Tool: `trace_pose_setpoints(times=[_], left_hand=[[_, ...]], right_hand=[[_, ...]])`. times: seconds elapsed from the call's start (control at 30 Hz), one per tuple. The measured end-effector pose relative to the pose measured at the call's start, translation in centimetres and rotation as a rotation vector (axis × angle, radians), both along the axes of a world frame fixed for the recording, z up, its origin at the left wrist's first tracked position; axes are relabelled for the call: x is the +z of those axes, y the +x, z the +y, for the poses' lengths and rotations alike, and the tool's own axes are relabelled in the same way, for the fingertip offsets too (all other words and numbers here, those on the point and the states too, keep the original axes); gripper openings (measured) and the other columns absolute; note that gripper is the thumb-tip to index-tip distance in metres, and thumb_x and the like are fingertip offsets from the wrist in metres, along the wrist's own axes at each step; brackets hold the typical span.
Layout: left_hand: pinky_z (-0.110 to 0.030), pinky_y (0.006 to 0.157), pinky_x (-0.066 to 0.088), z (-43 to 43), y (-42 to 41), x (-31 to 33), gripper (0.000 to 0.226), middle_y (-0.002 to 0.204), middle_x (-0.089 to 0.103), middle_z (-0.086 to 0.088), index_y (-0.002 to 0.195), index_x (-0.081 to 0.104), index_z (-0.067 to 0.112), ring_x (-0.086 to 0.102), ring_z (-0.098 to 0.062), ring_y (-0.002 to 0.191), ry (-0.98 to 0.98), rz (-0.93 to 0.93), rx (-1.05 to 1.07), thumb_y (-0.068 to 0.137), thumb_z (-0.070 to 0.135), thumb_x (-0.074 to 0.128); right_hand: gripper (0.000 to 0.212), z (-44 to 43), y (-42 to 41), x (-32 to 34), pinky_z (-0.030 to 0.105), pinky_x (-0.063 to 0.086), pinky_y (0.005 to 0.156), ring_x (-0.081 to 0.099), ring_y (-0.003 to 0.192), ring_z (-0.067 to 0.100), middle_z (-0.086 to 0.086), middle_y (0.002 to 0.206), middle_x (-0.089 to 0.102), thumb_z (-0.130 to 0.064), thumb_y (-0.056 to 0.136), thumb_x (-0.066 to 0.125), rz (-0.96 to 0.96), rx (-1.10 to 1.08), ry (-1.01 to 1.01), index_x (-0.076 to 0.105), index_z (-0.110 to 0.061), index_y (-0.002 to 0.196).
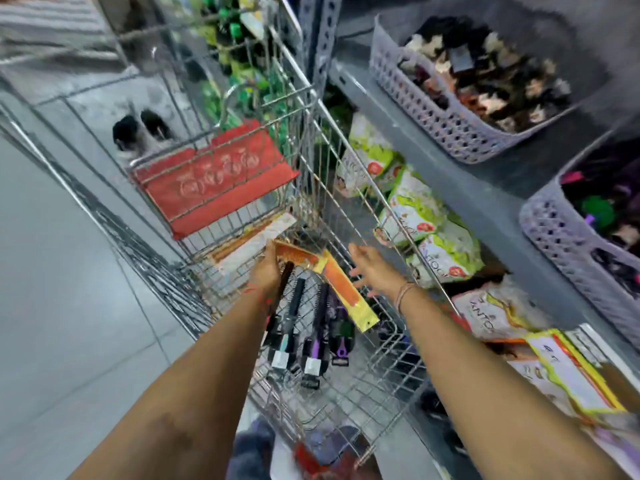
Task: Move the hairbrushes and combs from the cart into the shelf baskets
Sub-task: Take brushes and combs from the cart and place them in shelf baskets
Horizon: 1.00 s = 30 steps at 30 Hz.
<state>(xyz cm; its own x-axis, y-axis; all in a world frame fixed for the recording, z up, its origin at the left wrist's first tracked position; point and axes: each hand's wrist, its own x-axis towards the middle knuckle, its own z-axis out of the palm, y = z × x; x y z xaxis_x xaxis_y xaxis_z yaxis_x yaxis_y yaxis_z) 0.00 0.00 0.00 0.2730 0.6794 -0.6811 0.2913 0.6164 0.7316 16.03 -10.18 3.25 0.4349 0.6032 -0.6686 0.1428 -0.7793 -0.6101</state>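
My left hand [266, 271] is inside the wire cart [349, 209], shut on a bunch of items: an orange comb [294, 254] and a black-handled hairbrush [282, 289]. A second orange comb in yellow packaging [349, 296] slants down to the right of that bunch. My right hand [372, 268] hovers open over the cart with fingers spread, close to this comb, holding nothing. Several hairbrushes [311, 337] with black, white and purple handles lie on the cart bottom below both hands. Two grey perforated shelf baskets [446, 126] [568, 244] stand on the shelf to the right.
A red child-seat flap [214, 181] folds across the cart's far end, with a packaged comb [252, 240] resting below it. Green and white packets [415, 209] fill the lower shelf beside the cart. The upper basket holds hair clips. Grey tiled floor [69, 289] lies to the left.
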Motion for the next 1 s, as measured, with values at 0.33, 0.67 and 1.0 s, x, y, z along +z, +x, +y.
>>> trace_pose_setpoints(times=[0.33, 0.67, 1.0], left_hand=[[-0.046, 0.112, 0.032, -1.4, 1.6, -6.1, 0.055, 0.141, 0.044, -0.02, 0.133, 0.045, 0.004, 0.043, -0.034, 0.129, -0.072, 0.225, 0.083, 0.097, 0.042, 0.03], [-0.039, 0.093, 0.048, -6.4, -0.4, -12.5, 0.044, 0.117, 0.066, -0.021, 0.121, 0.06, 0.011, 0.062, -0.034, 0.106, -0.067, 0.757, -0.304, 0.078, 0.015, 0.069], [-0.032, 0.083, 0.049, -7.1, -0.3, -15.4, 0.045, 0.113, 0.065, -0.012, 0.109, 0.063, 0.015, 0.063, -0.03, 0.099, 0.034, 0.75, -0.199, 0.066, 0.022, 0.071]], right_hand=[[0.046, 1.2, 2.7, -8.4, 0.044, 0.043, 0.098, 0.05, 0.117, 0.037, 0.021, 0.129, 0.051, -0.037, 0.088, 0.054, -0.246, 0.411, -0.276, 0.051, -0.005, 0.12], [0.04, 0.4, -0.9, -14.7, 0.033, 0.05, 0.087, 0.061, 0.101, 0.027, 0.018, 0.114, 0.064, -0.031, 0.083, 0.063, -0.132, 0.486, -0.335, 0.056, -0.005, 0.113], [0.052, 0.5, -5.5, -17.8, 0.022, 0.045, 0.054, 0.064, 0.092, 0.031, 0.015, 0.11, 0.064, -0.029, 0.073, 0.074, -0.373, 0.18, -0.329, 0.042, -0.008, 0.109]])
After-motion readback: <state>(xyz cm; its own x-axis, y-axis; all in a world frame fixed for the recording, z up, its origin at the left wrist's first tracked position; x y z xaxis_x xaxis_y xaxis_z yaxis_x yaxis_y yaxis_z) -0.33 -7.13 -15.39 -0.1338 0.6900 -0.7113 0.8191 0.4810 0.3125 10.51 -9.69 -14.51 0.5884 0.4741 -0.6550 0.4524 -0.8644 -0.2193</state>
